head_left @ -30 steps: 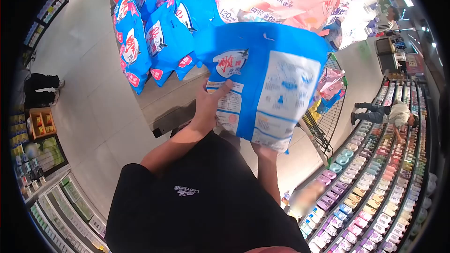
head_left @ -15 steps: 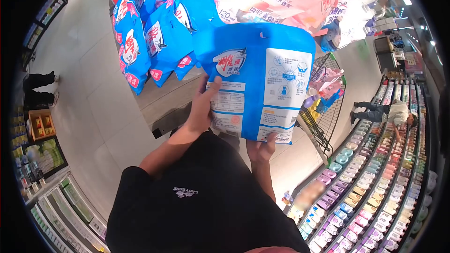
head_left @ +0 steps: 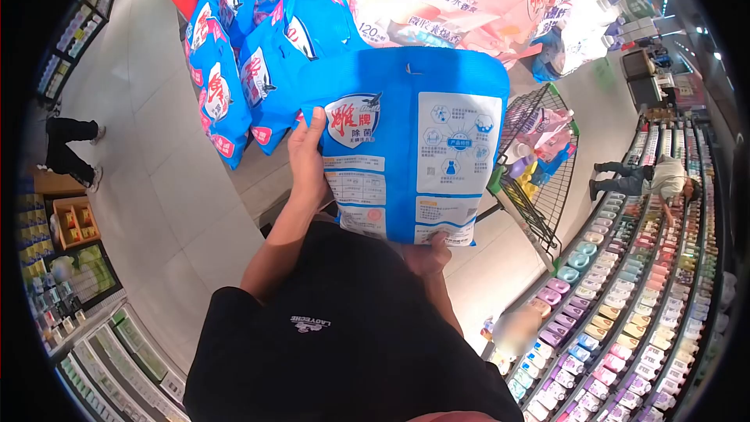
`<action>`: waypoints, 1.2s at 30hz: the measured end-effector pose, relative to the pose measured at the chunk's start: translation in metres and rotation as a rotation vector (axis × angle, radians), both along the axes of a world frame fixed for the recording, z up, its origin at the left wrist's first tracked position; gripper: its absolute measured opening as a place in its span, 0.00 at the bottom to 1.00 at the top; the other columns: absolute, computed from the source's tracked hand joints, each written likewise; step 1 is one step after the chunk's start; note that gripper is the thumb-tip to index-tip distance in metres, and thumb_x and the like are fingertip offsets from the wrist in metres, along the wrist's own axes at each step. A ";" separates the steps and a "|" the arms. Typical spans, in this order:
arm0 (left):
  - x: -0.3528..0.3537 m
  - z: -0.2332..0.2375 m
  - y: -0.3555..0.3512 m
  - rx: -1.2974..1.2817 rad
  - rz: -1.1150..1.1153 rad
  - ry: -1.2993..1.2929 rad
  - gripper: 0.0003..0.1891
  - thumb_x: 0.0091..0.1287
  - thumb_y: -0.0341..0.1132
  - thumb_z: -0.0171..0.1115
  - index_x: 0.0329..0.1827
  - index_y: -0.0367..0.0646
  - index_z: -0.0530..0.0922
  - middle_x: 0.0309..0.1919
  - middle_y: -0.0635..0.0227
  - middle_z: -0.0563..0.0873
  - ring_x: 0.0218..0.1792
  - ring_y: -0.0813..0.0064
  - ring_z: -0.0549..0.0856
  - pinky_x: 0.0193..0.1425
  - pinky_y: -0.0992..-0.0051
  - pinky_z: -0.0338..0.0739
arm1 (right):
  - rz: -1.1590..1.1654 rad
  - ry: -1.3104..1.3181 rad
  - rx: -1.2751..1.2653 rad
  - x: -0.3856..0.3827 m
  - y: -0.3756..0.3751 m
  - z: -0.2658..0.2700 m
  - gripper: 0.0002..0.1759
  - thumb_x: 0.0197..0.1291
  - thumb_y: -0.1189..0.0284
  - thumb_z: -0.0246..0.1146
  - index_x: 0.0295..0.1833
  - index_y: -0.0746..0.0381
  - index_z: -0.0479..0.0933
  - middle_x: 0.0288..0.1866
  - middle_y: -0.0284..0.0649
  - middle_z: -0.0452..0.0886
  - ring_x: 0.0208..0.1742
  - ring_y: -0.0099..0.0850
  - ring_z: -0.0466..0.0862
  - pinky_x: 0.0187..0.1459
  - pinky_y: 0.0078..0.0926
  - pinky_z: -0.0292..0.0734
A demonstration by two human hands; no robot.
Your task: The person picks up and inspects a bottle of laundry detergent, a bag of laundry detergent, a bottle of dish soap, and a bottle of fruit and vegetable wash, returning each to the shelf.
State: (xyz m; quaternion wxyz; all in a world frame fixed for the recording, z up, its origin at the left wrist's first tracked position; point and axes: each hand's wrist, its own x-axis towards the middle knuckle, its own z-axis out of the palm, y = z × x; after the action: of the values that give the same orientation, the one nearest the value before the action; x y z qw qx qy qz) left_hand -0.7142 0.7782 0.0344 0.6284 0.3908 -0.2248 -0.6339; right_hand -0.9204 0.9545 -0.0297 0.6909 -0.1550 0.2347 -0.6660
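While the left hand [head_left: 307, 164], thumb in front, grips the left edge of the bag [head_left: 402, 148], the right hand [head_left: 427, 258] clasps its near edge, nearer than the blue bags [head_left: 223, 101]. Right, a cart [head_left: 551, 207] holds mixed packs [head_left: 547, 131]; left, a crate [head_left: 60, 227] holds yellow packs [head_left: 76, 234].

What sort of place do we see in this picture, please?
Most likely a supermarket: packaged goods stand in long shelf-like rows, a wire cart is partly filled, and similar blue bags are heaped together.
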 end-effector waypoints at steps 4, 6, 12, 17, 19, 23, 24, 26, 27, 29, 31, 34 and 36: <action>0.007 -0.001 -0.007 -0.045 0.003 0.051 0.16 0.82 0.44 0.61 0.54 0.38 0.84 0.48 0.66 0.91 0.46 0.78 0.87 0.54 0.74 0.81 | -0.006 0.037 -0.002 0.003 -0.002 0.004 0.50 0.65 0.47 0.73 0.84 0.57 0.59 0.81 0.38 0.70 0.81 0.44 0.68 0.81 0.56 0.57; 0.010 0.001 -0.010 -0.062 -0.007 0.078 0.16 0.82 0.44 0.61 0.54 0.38 0.85 0.49 0.66 0.91 0.46 0.78 0.87 0.54 0.73 0.81 | 0.002 0.051 -0.016 0.003 -0.003 0.004 0.51 0.65 0.47 0.72 0.84 0.59 0.58 0.81 0.39 0.70 0.81 0.45 0.68 0.81 0.58 0.57; 0.015 0.005 -0.013 -0.048 -0.022 0.046 0.15 0.82 0.42 0.61 0.53 0.37 0.85 0.49 0.65 0.91 0.47 0.77 0.87 0.54 0.74 0.82 | -0.004 0.031 0.039 0.006 -0.007 0.004 0.53 0.66 0.44 0.70 0.85 0.60 0.55 0.83 0.43 0.67 0.82 0.48 0.66 0.81 0.61 0.57; 0.011 0.012 -0.015 -0.013 -0.010 0.030 0.15 0.81 0.41 0.62 0.53 0.36 0.85 0.49 0.65 0.91 0.47 0.78 0.87 0.53 0.74 0.82 | -0.009 0.035 0.059 0.007 -0.011 0.010 0.50 0.70 0.41 0.64 0.85 0.58 0.55 0.84 0.41 0.65 0.83 0.47 0.64 0.81 0.61 0.54; 0.012 0.012 -0.015 -0.010 -0.060 -0.001 0.16 0.81 0.42 0.63 0.53 0.36 0.86 0.49 0.66 0.91 0.47 0.79 0.87 0.54 0.75 0.82 | -0.023 0.016 0.079 0.009 -0.014 0.011 0.48 0.72 0.41 0.61 0.86 0.56 0.55 0.85 0.40 0.65 0.83 0.47 0.64 0.82 0.61 0.53; 0.010 0.008 -0.018 -0.010 -0.086 -0.038 0.16 0.81 0.42 0.63 0.53 0.36 0.87 0.49 0.66 0.91 0.47 0.79 0.87 0.54 0.76 0.81 | 0.013 -0.022 0.033 0.007 -0.016 0.008 0.45 0.75 0.40 0.56 0.86 0.53 0.55 0.85 0.38 0.64 0.84 0.46 0.63 0.82 0.62 0.53; 0.010 0.005 -0.020 -0.016 -0.095 -0.031 0.15 0.81 0.42 0.63 0.53 0.36 0.87 0.48 0.67 0.91 0.46 0.80 0.86 0.53 0.76 0.80 | 0.001 -0.024 0.046 0.007 -0.015 0.006 0.45 0.75 0.40 0.56 0.86 0.53 0.55 0.85 0.38 0.64 0.84 0.46 0.63 0.81 0.62 0.54; 0.009 0.003 -0.020 -0.007 -0.094 -0.046 0.15 0.81 0.42 0.64 0.51 0.37 0.87 0.47 0.68 0.91 0.45 0.82 0.86 0.52 0.77 0.79 | 0.001 -0.028 0.043 0.006 -0.015 0.004 0.44 0.76 0.40 0.55 0.86 0.53 0.55 0.85 0.38 0.64 0.84 0.46 0.63 0.81 0.62 0.55; 0.008 0.003 -0.020 -0.001 -0.095 -0.053 0.15 0.81 0.42 0.64 0.50 0.37 0.88 0.46 0.69 0.91 0.45 0.82 0.85 0.52 0.77 0.79 | 0.012 -0.029 0.029 0.005 -0.015 0.005 0.44 0.76 0.40 0.55 0.86 0.53 0.55 0.85 0.38 0.64 0.84 0.46 0.63 0.81 0.62 0.55; 0.008 0.001 -0.022 -0.013 -0.104 -0.072 0.14 0.80 0.41 0.64 0.46 0.38 0.88 0.44 0.70 0.91 0.42 0.84 0.84 0.50 0.79 0.78 | 0.013 -0.033 0.035 0.005 -0.015 0.006 0.44 0.76 0.40 0.54 0.86 0.52 0.55 0.85 0.38 0.64 0.84 0.46 0.63 0.80 0.63 0.56; 0.005 0.000 -0.024 -0.038 -0.108 -0.089 0.14 0.80 0.41 0.64 0.45 0.38 0.88 0.43 0.70 0.91 0.41 0.85 0.84 0.49 0.79 0.78 | -0.009 -0.031 0.076 0.006 -0.015 0.006 0.44 0.76 0.40 0.53 0.86 0.52 0.55 0.85 0.38 0.63 0.84 0.47 0.64 0.80 0.63 0.57; 0.004 -0.004 -0.026 -0.077 -0.118 -0.131 0.14 0.80 0.41 0.64 0.45 0.38 0.88 0.42 0.71 0.91 0.40 0.86 0.84 0.46 0.80 0.77 | -0.020 -0.019 0.116 0.007 -0.015 0.008 0.44 0.76 0.39 0.53 0.86 0.52 0.55 0.86 0.38 0.63 0.84 0.47 0.64 0.80 0.63 0.57; 0.003 -0.003 -0.026 -0.075 -0.126 -0.134 0.14 0.81 0.42 0.64 0.45 0.38 0.89 0.42 0.72 0.91 0.40 0.87 0.84 0.46 0.80 0.77 | -0.010 -0.028 0.093 0.006 -0.015 0.008 0.44 0.76 0.39 0.53 0.86 0.52 0.55 0.85 0.38 0.63 0.84 0.47 0.64 0.80 0.64 0.56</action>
State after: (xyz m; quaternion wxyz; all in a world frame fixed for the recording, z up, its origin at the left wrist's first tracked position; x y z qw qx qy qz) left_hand -0.7112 0.7518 0.0309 0.5851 0.3935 -0.3141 -0.6357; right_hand -0.9147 0.9395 -0.0222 0.6974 -0.1123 0.2567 -0.6597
